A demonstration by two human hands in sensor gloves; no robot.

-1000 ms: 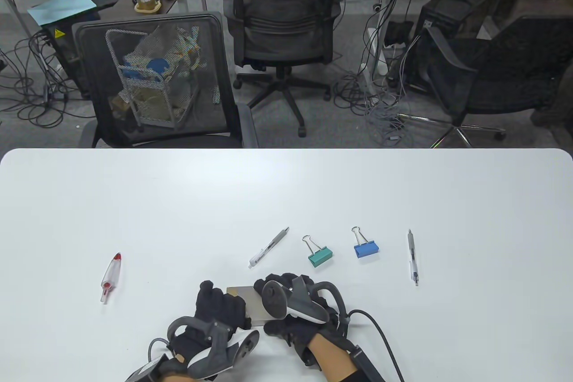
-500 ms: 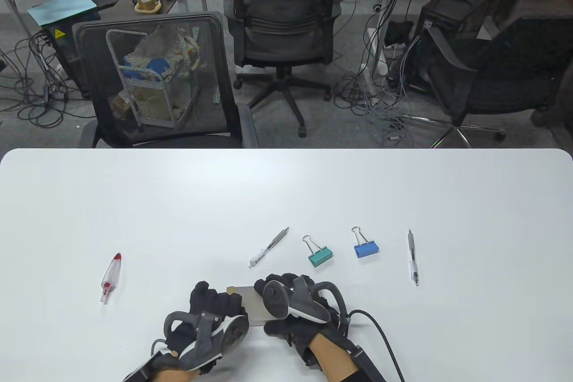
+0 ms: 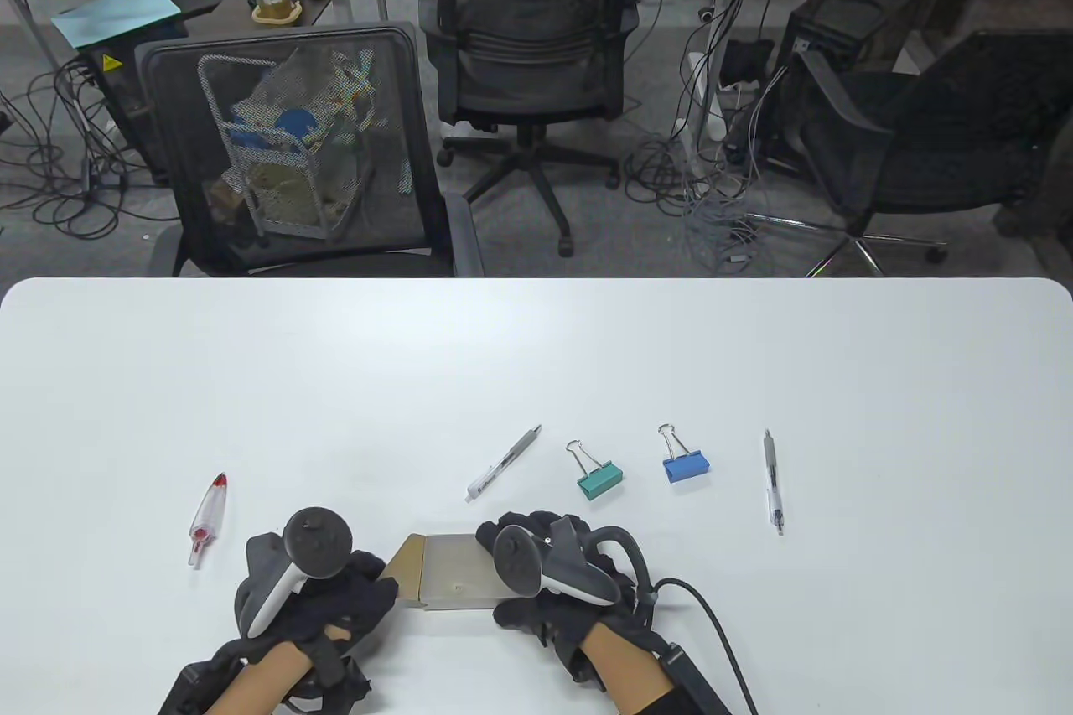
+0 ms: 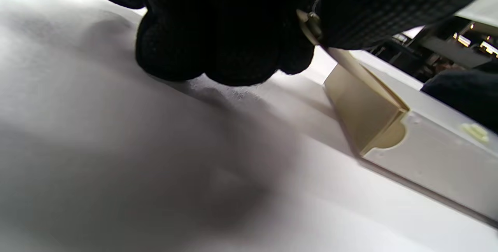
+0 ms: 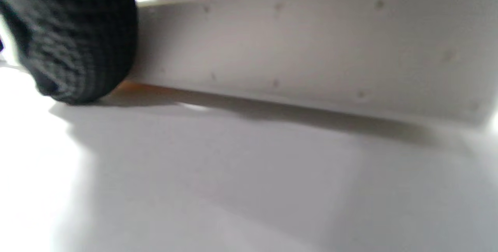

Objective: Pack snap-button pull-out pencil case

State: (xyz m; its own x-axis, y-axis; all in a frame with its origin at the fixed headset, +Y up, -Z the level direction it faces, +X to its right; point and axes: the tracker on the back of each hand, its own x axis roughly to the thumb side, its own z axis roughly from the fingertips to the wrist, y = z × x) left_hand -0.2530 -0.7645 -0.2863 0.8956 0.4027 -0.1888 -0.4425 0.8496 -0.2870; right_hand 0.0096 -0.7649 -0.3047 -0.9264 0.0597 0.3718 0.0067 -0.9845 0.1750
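Observation:
The pencil case lies at the table's near edge. Its grey sleeve [image 3: 457,572] has a tan inner drawer [image 3: 404,568] sticking out a little at the left end. My left hand [image 3: 369,585] pinches the drawer's thin flap; in the left wrist view the fingers [image 4: 218,42] close on the flap beside a metal snap [image 4: 310,24], with the drawer [image 4: 362,108] and sleeve [image 4: 435,166] to the right. My right hand [image 3: 503,577] grips the sleeve's right end. In the right wrist view a finger [image 5: 74,38] presses the sleeve's side [image 5: 311,42].
Beyond the case lie a white pen [image 3: 504,463], a teal binder clip [image 3: 597,479], a blue binder clip [image 3: 685,461] and another pen [image 3: 773,480] at the right. A clear red-tipped item [image 3: 208,518] lies at the left. Office chairs stand behind the table's far edge.
My left hand has turned over and moved left, and the tan drawer has come out of the sleeve's left end. My right hand has stayed on the sleeve.

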